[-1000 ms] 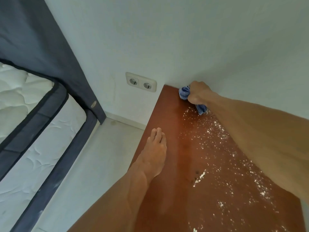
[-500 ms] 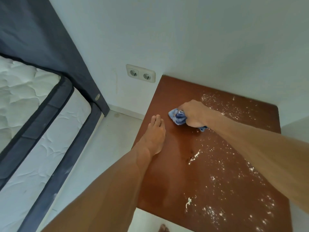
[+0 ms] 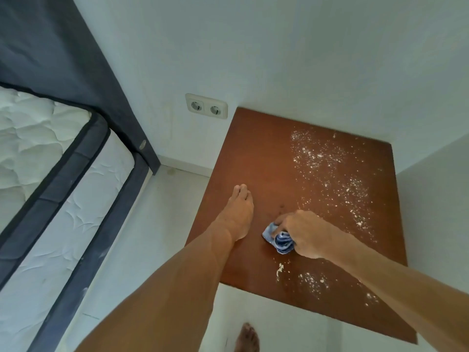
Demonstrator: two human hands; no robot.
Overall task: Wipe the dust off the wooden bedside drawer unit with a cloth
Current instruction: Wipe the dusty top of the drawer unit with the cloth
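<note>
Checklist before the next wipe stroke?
1. Grip on cloth: ok, right hand holds it bunched.
2. Cloth on top: ok, looks pressed on the wood.
3. Left hand clear: ok, flat on the top, apart from the cloth.
4. Dust gone: not ok, specks across the right half, a patch near the front edge.
5. Drawer fronts: cannot tell, out of view.
</note>
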